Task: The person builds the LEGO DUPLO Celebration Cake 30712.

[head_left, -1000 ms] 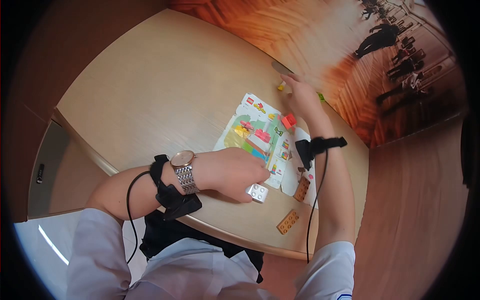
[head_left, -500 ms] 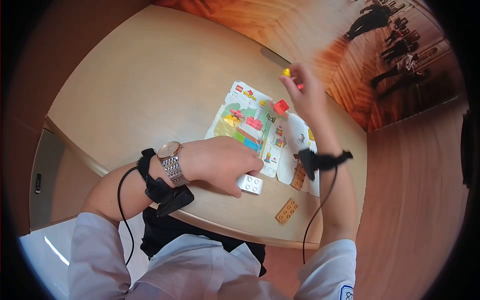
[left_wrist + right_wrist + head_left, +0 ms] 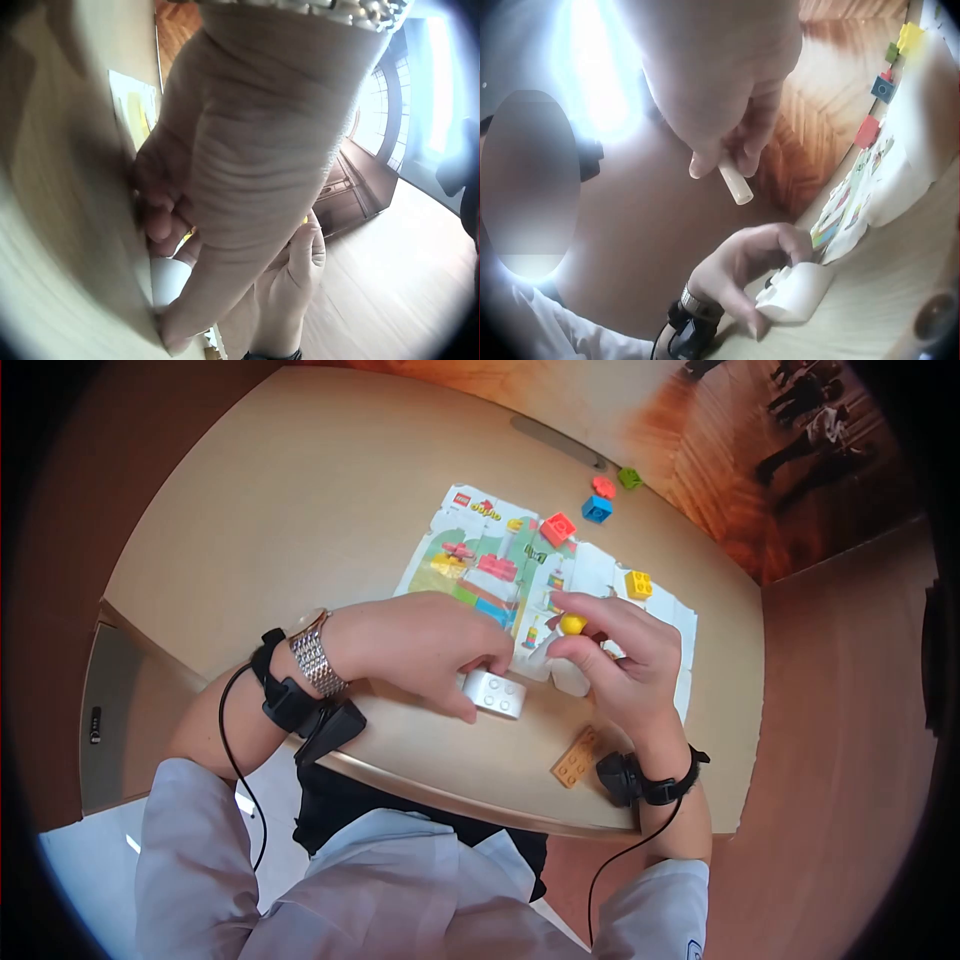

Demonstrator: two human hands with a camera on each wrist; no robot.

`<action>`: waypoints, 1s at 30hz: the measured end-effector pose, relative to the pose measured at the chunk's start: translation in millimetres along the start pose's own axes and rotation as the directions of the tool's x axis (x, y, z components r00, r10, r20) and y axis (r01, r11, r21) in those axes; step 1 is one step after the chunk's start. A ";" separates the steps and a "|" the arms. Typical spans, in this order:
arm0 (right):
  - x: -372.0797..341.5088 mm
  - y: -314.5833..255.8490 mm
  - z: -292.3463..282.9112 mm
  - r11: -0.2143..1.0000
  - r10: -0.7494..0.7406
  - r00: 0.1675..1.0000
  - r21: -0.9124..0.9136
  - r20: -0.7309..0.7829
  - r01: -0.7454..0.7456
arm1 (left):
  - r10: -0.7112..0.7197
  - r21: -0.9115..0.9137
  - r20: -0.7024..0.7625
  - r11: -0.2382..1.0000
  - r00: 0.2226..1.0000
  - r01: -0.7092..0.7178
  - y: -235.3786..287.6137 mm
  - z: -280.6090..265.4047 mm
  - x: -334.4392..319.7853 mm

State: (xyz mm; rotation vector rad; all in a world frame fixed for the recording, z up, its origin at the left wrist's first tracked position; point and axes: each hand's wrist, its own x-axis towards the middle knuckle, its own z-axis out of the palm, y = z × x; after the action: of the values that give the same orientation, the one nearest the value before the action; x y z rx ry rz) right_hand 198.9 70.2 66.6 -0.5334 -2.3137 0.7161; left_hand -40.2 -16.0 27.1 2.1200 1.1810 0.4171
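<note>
At the table's near side, my left hand (image 3: 415, 645) holds a white toy brick (image 3: 495, 693) between thumb and fingers, its studs facing up in the head view. My right hand (image 3: 635, 660) is raised just to the right of it. Thumb and fingers there pinch a toy candle with a yellow tip (image 3: 572, 624). In the right wrist view the candle's white tube (image 3: 736, 184) points down toward the white brick, with a gap between them. From the left wrist, part of the brick (image 3: 169, 279) shows beneath the fingers.
A creased instruction sheet (image 3: 450, 560) lies beyond the hands. Around it are a red brick (image 3: 558, 529), a blue brick (image 3: 597, 510), a red flower piece (image 3: 603, 487), a green piece (image 3: 629, 478) and a yellow brick (image 3: 639, 584). An orange-brown plate (image 3: 575, 758) lies near the front edge.
My right hand has picked up the candle at the far side of the table and brought it back near the white brick. My left hand has kept its hold on the brick.
</note>
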 end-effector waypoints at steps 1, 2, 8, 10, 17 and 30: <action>-0.7 -2.3 3.3 0.999 -0.043 0.998 -0.014 0.040 0.043 | -0.011 0.011 0.011 1.000 1.000 0.011 2.3 -2.4 0.3; -1.6 -3.2 6.8 0.996 -0.085 0.993 -0.028 0.080 0.088 | -0.020 0.023 0.021 1.000 1.000 0.020 3.2 -3.4 0.8; -3.0 2.7 26.7 0.962 -0.271 0.948 0.012 0.169 0.273 | -0.035 -0.009 0.046 0.999 0.998 0.036 0.0 -1.6 4.4; -5.3 1.3 27.9 0.962 -0.270 0.945 0.005 0.185 0.274 | 0.000 -0.038 0.020 0.999 1.000 0.001 -1.3 -0.1 3.3; -4.9 1.7 26.5 0.951 -0.286 0.932 -0.056 0.223 0.305 | -0.058 -0.007 0.034 0.998 0.998 0.058 1.6 -2.1 2.7; -9.7 -0.1 17.8 0.936 -0.308 0.912 -0.085 0.271 0.341 | -0.052 0.012 0.028 0.999 0.998 0.052 2.9 -3.5 3.0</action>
State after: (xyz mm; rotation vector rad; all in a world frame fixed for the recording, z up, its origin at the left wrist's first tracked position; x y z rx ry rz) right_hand 193.6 58.7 50.8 -0.1040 -2.6164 0.4955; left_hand -38.7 -13.2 31.5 2.0930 1.2218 0.3566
